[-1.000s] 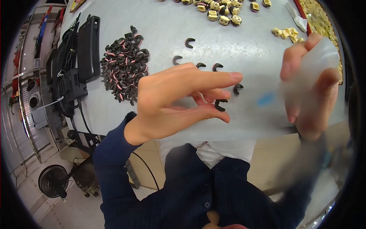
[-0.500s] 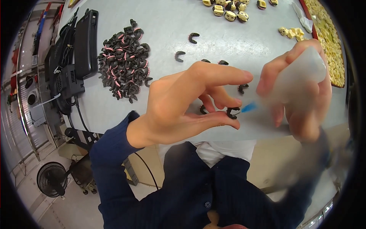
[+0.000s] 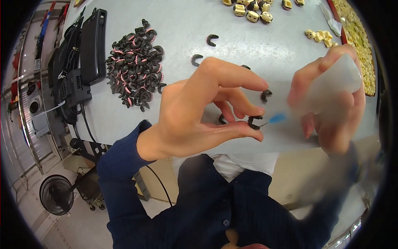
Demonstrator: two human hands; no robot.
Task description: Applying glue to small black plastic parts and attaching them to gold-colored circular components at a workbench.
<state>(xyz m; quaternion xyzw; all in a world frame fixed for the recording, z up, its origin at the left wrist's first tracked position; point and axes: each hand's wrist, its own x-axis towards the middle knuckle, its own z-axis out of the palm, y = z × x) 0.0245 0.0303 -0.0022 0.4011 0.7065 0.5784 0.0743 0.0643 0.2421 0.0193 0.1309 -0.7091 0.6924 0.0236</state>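
Observation:
My left hand (image 3: 186, 110) pinches a small black C-shaped piece (image 3: 253, 123) between thumb and a fingertip, its opening turned to the right. A translucent white squeeze bottle (image 3: 339, 79) is gripped in my right hand (image 3: 336, 133), tilted with its nozzle toward the left. The bottle's blue needle tip (image 3: 277, 118) has a thin metal needle reaching close to the held piece; whether it touches, I cannot tell. Other black C-shaped pieces lie on the table nearby: one right of my left fingers (image 3: 265, 95), another beyond the hand (image 3: 212, 40). Part of the bottle is blurred.
A heap of black curved pieces with pink beaded edges (image 3: 134, 66) lies on the grey table (image 3: 174, 20) at left. Beside it are a black electronic box (image 3: 93, 45) and cables. Cream-and-black figures (image 3: 253, 15) stand far back; a tray of cream parts (image 3: 360, 54) is at right.
The bottle in my right hand has shifted slightly right, drawing its needle a little away from the black piece. My left hand keeps its pinch almost in place.

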